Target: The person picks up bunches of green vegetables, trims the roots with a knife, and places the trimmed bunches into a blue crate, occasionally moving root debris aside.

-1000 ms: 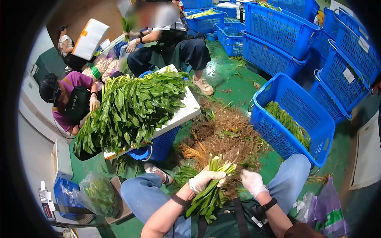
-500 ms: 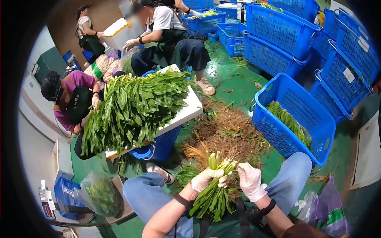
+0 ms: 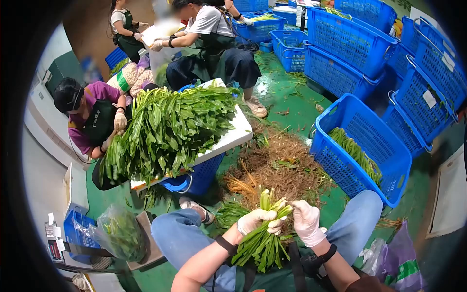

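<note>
In my gloved left hand [image 3: 258,221] is a bunch of long-leaved greens [image 3: 260,249], gripped around the stalks. Its pale cut ends point up and away from me, and the leaves hang down toward my lap. My gloved right hand [image 3: 307,221] is closed in a pinch beside the stalk ends. Whatever its fingertips hold is too small to make out. Past both hands, a heap of brown roots and trimmings [image 3: 279,165] covers the floor.
A white board [image 3: 233,134] piled with greens [image 3: 175,126] rests on a blue crate [image 3: 199,177]. To the right stands a blue crate [image 3: 340,163] with greens inside, near stacked crates [image 3: 345,39]. A bagged bunch [image 3: 119,233] lies left. Co-workers [image 3: 99,117] sit and stand beyond.
My hands stay nearly in place, with the right fingers shifting slightly at the stalk ends. At the back, the standing person has moved right beside the white box, which has lowered. The view shifts slightly.
</note>
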A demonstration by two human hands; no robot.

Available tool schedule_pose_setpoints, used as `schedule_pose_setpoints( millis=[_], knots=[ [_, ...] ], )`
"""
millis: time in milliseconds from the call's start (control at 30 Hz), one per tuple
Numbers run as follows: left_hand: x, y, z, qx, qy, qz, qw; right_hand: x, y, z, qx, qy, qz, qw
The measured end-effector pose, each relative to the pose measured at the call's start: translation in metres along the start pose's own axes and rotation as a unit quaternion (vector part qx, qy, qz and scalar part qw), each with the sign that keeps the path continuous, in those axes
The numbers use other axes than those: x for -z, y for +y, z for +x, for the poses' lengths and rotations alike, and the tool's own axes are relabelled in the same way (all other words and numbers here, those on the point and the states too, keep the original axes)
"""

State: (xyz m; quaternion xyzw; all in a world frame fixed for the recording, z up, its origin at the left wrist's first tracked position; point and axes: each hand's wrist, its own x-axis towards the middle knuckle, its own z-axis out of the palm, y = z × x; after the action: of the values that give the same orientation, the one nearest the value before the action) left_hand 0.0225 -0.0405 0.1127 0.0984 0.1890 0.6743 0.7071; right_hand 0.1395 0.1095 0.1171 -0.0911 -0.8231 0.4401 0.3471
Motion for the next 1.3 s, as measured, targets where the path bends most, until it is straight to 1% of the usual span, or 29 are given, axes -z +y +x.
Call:
schedule_pose_setpoints(
  millis=[67, 100, 167, 200, 233, 267, 300, 333, 367, 400, 467, 533, 567, 633, 667, 700, 767, 833, 867, 900, 967, 1000, 1033, 1067, 1100, 1200, 1233, 1267, 1300],
  knots=[
    [-0.007, -0.002, -0.002, 0.007, 0.007, -0.021, 1.0, -0.004, 0.007, -0.001, 0.061, -0.041, -0.063, 0.995],
    [-0.006, -0.005, -0.002, 0.005, 0.008, -0.023, 1.0, -0.007, 0.013, -0.005, 0.061, -0.044, -0.063, 0.995],
    [-0.003, -0.007, -0.001, 0.011, -0.026, -0.021, 0.999, -0.015, 0.037, -0.02, -0.006, -0.094, -0.098, 0.991],
    [-0.007, -0.006, -0.004, 0.015, 0.011, 0.02, 1.0, -0.02, 0.06, -0.041, -0.03, -0.07, -0.141, 0.987],
    [0.001, -0.008, -0.002, 0.016, -0.015, 0.005, 1.0, -0.022, 0.074, -0.05, -0.039, -0.004, -0.101, 0.994],
    [-0.007, 0.001, -0.004, 0.008, -0.002, 0.025, 1.0, -0.017, 0.073, -0.043, -0.158, -0.017, -0.024, 0.987],
    [-0.015, 0.003, -0.008, 0.004, 0.015, 0.034, 0.999, -0.008, 0.056, -0.037, -0.284, -0.035, 0.049, 0.957],
    [-0.01, -0.003, -0.009, 0.014, 0.026, 0.03, 0.999, 0.0, 0.041, -0.024, -0.31, -0.035, 0.117, 0.943],
    [-0.004, -0.001, -0.006, 0.023, 0.031, 0.036, 0.999, 0.011, 0.018, -0.007, -0.354, -0.057, 0.233, 0.904],
    [-0.003, 0.001, -0.005, 0.033, 0.027, 0.044, 0.998, 0.019, -0.009, 0.014, -0.342, -0.078, 0.261, 0.899],
    [0.004, 0.0, -0.001, 0.04, 0.034, 0.062, 0.997, 0.017, -0.028, 0.028, -0.332, -0.095, 0.288, 0.893],
    [0.005, -0.001, 0.002, 0.04, 0.042, 0.081, 0.995, 0.008, -0.023, 0.031, -0.269, -0.139, 0.196, 0.933],
    [0.004, -0.001, 0.004, 0.029, 0.053, 0.123, 0.991, 0.005, -0.018, 0.031, -0.268, -0.141, 0.195, 0.933],
    [-0.005, 0.001, 0.005, 0.013, 0.066, 0.163, 0.984, -0.003, -0.01, 0.025, -0.307, -0.058, 0.241, 0.919],
    [-0.01, 0.004, 0.004, 0.0, 0.081, 0.181, 0.98, -0.009, -0.009, 0.02, -0.287, -0.01, 0.202, 0.936],
    [-0.014, 0.007, 0.004, -0.012, 0.096, 0.199, 0.975, -0.014, -0.011, 0.016, -0.288, -0.012, 0.203, 0.936],
    [-0.006, 0.009, 0.005, 0.006, 0.093, 0.238, 0.967, -0.021, -0.015, 0.01, -0.303, 0.093, 0.283, 0.905],
    [-0.02, 0.011, 0.004, -0.051, 0.099, 0.194, 0.975, -0.015, -0.02, 0.015, -0.303, 0.065, 0.272, 0.911],
    [0.015, 0.005, 0.003, 0.015, 0.109, 0.241, 0.964, -0.006, -0.02, 0.019, -0.233, -0.019, 0.149, 0.961],
    [0.014, 0.006, 0.003, 0.015, 0.108, 0.241, 0.964, -0.001, -0.021, 0.024, -0.155, -0.103, 0.023, 0.982],
    [0.011, 0.009, 0.007, 0.019, 0.117, 0.309, 0.944, 0.0, -0.021, 0.026, -0.141, -0.093, 0.011, 0.986],
    [0.009, 0.009, 0.009, 0.018, 0.116, 0.309, 0.944, 0.0, -0.017, 0.025, -0.153, -0.072, 0.003, 0.986],
    [0.006, 0.009, 0.01, -0.015, 0.115, 0.317, 0.941, -0.003, -0.012, 0.023, -0.165, -0.052, -0.004, 0.985],
    [0.005, 0.009, 0.011, -0.049, 0.114, 0.326, 0.937, -0.016, -0.007, 0.021, -0.323, 0.095, 0.313, 0.888],
    [0.007, 0.009, 0.012, -0.049, 0.114, 0.326, 0.937, -0.014, -0.015, 0.025, -0.379, 0.117, 0.388, 0.832],
    [0.01, 0.007, 0.016, -0.053, 0.088, 0.396, 0.912, -0.019, -0.008, 0.018, -0.399, 0.158, 0.398, 0.811],
    [0.006, 0.005, 0.015, -0.052, 0.087, 0.397, 0.912, -0.018, -0.004, 0.017, -0.377, 0.131, 0.377, 0.836],
    [-0.001, 0.001, 0.014, -0.068, 0.107, 0.328, 0.936, -0.015, -0.001, 0.016, -0.354, 0.105, 0.355, 0.859],
    [-0.007, 0.0, 0.015, -0.083, 0.127, 0.256, 0.955, -0.012, 0.0, 0.017, -0.355, 0.109, 0.354, 0.859]
  ],
)
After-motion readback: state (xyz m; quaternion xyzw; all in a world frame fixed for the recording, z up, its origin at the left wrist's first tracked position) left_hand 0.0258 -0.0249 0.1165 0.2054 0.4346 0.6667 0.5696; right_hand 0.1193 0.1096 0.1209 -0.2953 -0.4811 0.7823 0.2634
